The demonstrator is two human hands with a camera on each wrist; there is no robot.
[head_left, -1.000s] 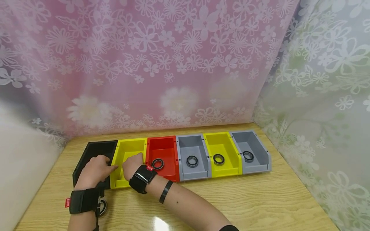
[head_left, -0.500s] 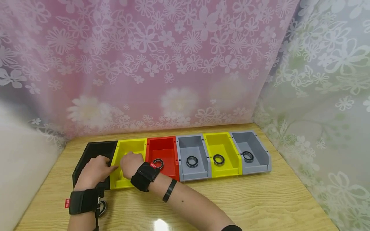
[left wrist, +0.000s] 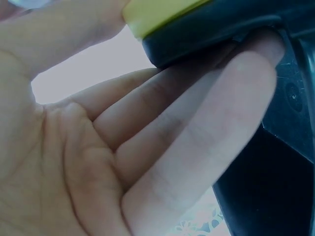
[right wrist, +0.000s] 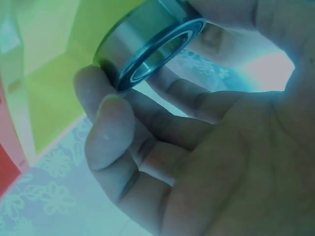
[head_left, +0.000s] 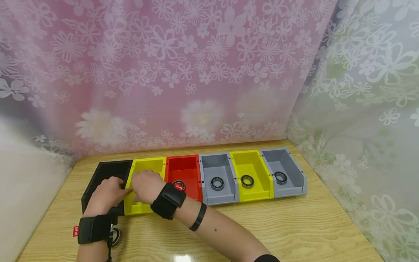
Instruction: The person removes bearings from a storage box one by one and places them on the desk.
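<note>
In the head view, the right hand (head_left: 145, 186) is over the left yellow bin (head_left: 139, 209), its back hiding whatever the fingers hold. The left hand (head_left: 108, 194) reaches into the black bin (head_left: 112, 169), thumb towards the yellow side. A loose bearing (head_left: 116, 238) lies on the wooden table (head_left: 255, 225), partly under the left wrist strap (head_left: 95, 228); dragging that arm back could sweep it aside. The right wrist strap (head_left: 167, 202) overlaps the bearing in the red bin (head_left: 183, 165), so a low wrist might nudge it.

The left wrist view shows what the head view hides: the fingers lie close together against the black wall while the thumb meets the yellow edge, apparently pinching the joined walls. A hard pull there could shift the row.

Only the right wrist view shows the held bearing (right wrist: 138, 42), pinched between thumb and curled fingertips, tilted, with the yellow bin wall behind. Its smooth outer ring could slip if the pinch loosens or the rim knocks a wall.
</note>
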